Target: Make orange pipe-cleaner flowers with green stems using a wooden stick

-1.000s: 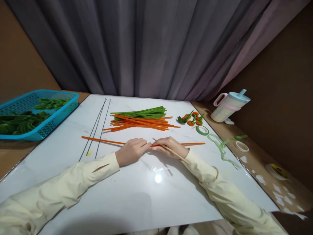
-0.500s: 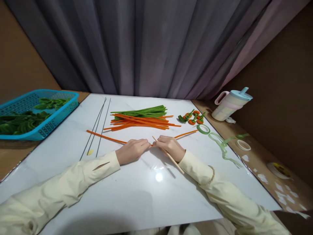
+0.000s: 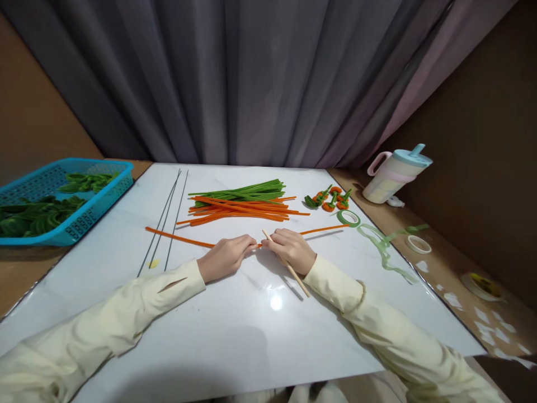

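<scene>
Head-worn view, forward (and down)

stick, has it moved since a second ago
Yes: the stick has swung, its lower end now farther left of the green roll.

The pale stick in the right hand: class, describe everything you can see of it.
The pale stick is slim, straight and plain, and looks like wood. It is gripped in the right hand, which partly covers it. It lies slantwise, its far tip showing at the upper left, its longer near end pointing down and right above the white tabletop. Whether it touches the orange stem is hard to tell.
</scene>
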{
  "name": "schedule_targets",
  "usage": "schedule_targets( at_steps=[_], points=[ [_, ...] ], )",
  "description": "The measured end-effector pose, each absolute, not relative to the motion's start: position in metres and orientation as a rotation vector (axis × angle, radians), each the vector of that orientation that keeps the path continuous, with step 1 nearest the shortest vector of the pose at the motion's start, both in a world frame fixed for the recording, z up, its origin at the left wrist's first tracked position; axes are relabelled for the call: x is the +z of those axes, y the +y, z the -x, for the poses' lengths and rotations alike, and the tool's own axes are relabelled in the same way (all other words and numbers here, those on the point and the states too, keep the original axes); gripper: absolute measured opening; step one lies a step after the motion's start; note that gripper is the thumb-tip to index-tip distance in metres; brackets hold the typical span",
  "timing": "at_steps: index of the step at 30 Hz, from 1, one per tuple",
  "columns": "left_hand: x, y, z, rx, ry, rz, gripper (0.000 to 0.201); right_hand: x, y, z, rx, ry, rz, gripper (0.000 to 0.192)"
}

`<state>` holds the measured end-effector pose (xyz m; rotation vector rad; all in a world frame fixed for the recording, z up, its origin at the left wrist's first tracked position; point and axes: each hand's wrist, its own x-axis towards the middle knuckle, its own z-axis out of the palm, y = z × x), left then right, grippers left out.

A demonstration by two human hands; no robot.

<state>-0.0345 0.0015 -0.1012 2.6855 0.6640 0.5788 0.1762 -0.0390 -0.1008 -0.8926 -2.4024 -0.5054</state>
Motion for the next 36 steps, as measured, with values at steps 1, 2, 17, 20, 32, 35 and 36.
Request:
schedule_targets(
  at_steps=[1,2,17,20,32,35,36],
  points=[
    [-0.101,0.001,0.034,0.573,0.672,-2.672,0.022,-0.101,-0.039,-0.177,-0.493,-2.409,0.901,0.028],
    [-0.102,0.001,0.034,0.566,0.681,-2.670,0.022,-0.101,-0.039,-0.177,-0.483,-2.418,0.909,0.027],
    [-0.098,-0.007,0.030,0.660,0.640,-2.864,0.021,-0.103,-0.034,-0.183,-0.353,-2.482,0.972,0.030],
    [-0.099,-0.006,0.030,0.658,0.652,-2.831,0.021,-0.103,-0.034,-0.183,-0.273,-2.448,1.018,0.027],
    [-0.100,-0.010,0.028,0.716,0.621,-2.527,0.017,-0.081,-0.043,-0.173,0.529,-1.682,1.362,0.056],
    [-0.099,-0.008,0.028,0.702,0.618,-2.448,0.015,-0.077,-0.043,-0.167,0.929,-1.490,1.426,0.047],
    [-0.098,-0.008,0.028,0.702,0.614,-2.433,0.016,-0.077,-0.042,-0.166,0.999,-1.476,1.430,0.044]
  ],
)
